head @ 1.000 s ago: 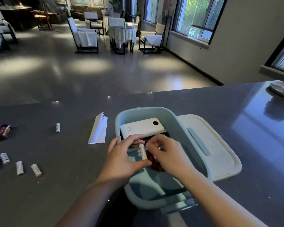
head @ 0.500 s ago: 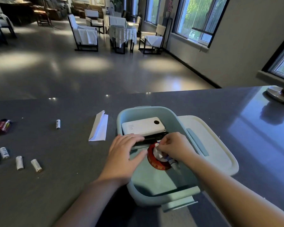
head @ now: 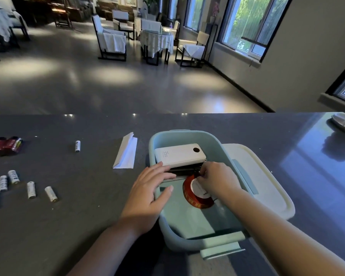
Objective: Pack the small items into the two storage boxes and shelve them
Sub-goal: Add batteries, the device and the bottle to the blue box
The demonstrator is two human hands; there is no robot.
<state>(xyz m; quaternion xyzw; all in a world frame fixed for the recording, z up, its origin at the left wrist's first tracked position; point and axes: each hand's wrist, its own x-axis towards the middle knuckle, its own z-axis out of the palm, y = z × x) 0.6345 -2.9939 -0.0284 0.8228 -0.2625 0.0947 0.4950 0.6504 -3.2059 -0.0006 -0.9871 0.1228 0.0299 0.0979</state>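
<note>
Batteries (head: 31,189) wait left of the storage box (head: 189,136); inside it our right hand (head: 215,179) pinches something by the ribbon roll (head: 195,198), left hand (head: 149,191) flat on its rim; we should tuck items snugly.

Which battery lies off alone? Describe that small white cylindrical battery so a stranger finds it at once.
Start at the pale blue plastic storage box on the dark grey countertop, then go left past the folded white paper. Farther left lies the small white cylindrical battery, near the counter's far edge. It lies alone, while the other white batteries cluster nearer the person.
</note>
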